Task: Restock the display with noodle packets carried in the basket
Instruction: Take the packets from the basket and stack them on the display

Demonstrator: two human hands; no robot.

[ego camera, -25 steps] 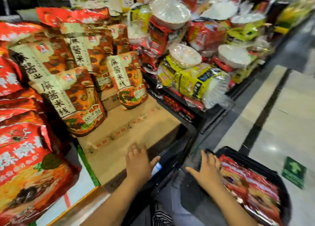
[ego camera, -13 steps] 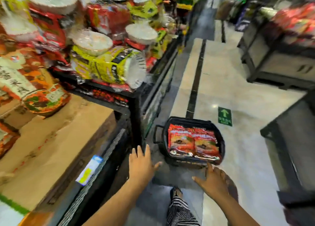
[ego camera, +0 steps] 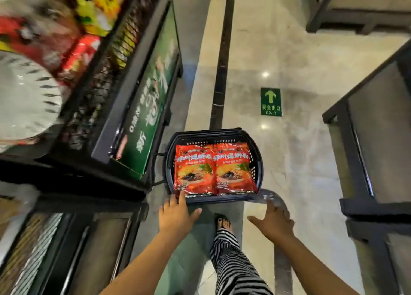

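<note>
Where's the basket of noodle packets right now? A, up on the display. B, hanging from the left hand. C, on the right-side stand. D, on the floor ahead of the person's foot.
D: the basket sits on the floor beside the display, red noodle packets lying in it, and the left hand and right hand are both open, holding nothing.
</note>
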